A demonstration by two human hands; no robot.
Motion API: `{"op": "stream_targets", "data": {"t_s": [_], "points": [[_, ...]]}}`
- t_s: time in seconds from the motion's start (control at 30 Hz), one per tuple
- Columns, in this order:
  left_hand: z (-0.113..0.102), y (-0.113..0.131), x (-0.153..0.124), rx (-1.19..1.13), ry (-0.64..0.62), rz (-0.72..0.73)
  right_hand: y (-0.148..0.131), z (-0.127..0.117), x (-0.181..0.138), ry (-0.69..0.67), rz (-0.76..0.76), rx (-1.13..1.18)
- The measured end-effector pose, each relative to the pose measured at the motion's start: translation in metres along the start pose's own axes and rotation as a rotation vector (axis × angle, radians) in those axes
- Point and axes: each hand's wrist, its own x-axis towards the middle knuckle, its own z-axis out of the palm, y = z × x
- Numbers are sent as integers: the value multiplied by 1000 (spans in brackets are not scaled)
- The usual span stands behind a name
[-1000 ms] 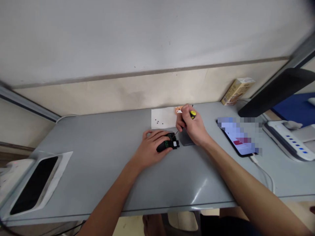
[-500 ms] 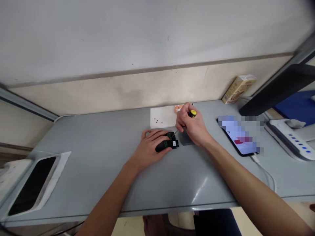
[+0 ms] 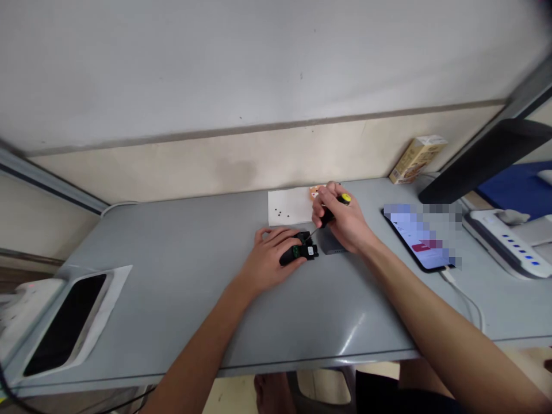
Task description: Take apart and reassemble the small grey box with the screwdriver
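My left hand (image 3: pixel 268 257) is closed around a small black electronic device (image 3: pixel 309 251), pressing it to the desk. Part of a green circuit board shows between the fingers, and a white label is on the device's right end. In my right hand (image 3: pixel 342 221) is a screwdriver (image 3: pixel 328 217) with a black handle and yellow end cap. Its thin shaft slants down left, the tip at the device's upper side; whether it sits in a screw is too small to tell. Beneath the right hand lies a flat dark grey object (image 3: pixel 334 246), partly covered.
Several tiny dark pieces, apparently screws, lie on white paper (image 3: pixel 288 198) beside an orange item (image 3: pixel 315 192). To the right are a lit phone (image 3: pixel 416 238), a power strip (image 3: pixel 509 247), a carton (image 3: pixel 417 159) and a dark stand (image 3: pixel 483 161). A dark-screened phone (image 3: pixel 64 325) lies left.
The view has shifted slightly, so most things appear a little further right. The screwdriver handle leans more to the right, its tip still at the device. Both hands keep their holds.
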Motion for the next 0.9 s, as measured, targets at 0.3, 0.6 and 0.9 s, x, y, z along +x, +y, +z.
{"op": "stream_targets", "data": {"t_s": [0.3,0.6,0.9], "points": [[0,0,0,12,12,1,-11,-1,0,-70,92,186],[-1,0,0,31,17,8,-3,0,-1,-76,36,138],[0,-1,0,26,33,24,-5,2,1,-83,54,217]]}}
